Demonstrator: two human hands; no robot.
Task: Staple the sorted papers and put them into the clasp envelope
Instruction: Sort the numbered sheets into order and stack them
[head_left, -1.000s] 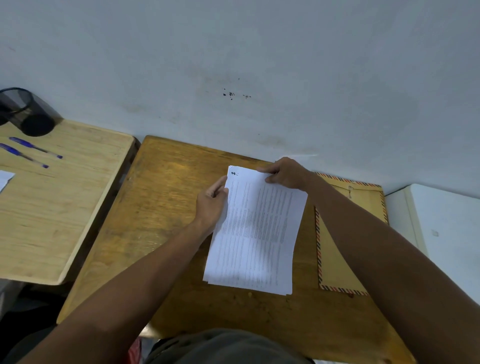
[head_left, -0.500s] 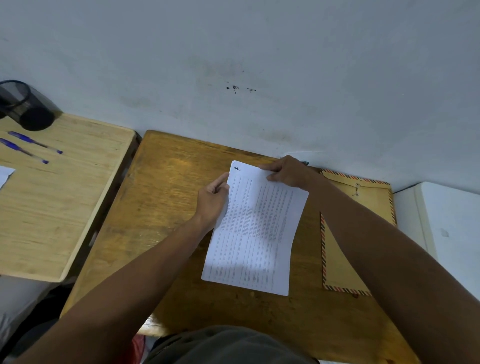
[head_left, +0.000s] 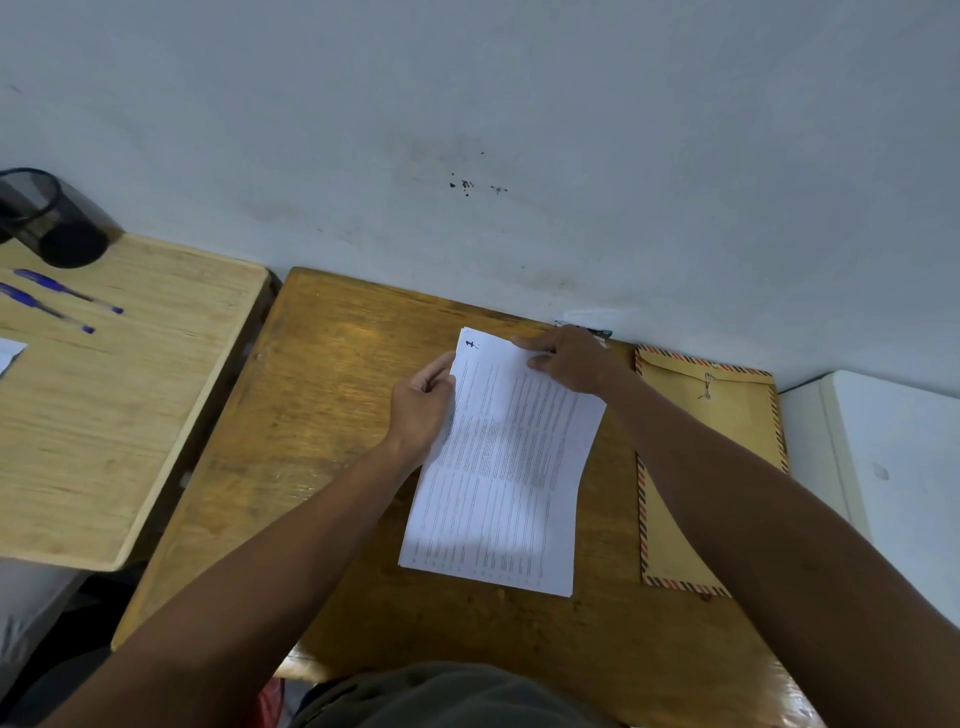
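Note:
A stack of printed white papers (head_left: 501, 467) lies on the dark wooden desk (head_left: 322, 415), marked with a black "1" in its top left corner. My left hand (head_left: 423, 408) grips the stack's upper left edge. My right hand (head_left: 569, 358) pinches the top edge, lifting it slightly. The brown clasp envelope (head_left: 675, 509) with its striped border and string clasp lies flat just right of the papers, partly under my right forearm. A small teal-edged object (head_left: 597, 330), perhaps the stapler, peeks out behind my right hand at the wall.
A lighter wooden desk (head_left: 104, 405) adjoins on the left, carrying a black mesh pen cup (head_left: 49, 218), two blue pens (head_left: 57, 299) and a white paper corner (head_left: 8, 353). A white cabinet (head_left: 883, 467) stands at the right. The wall (head_left: 467, 130) runs along the desk's far edge.
The papers' edges now sit flush where they were slightly fanned at the bottom. Both hands keep their hold at the top. The view has shifted a little.

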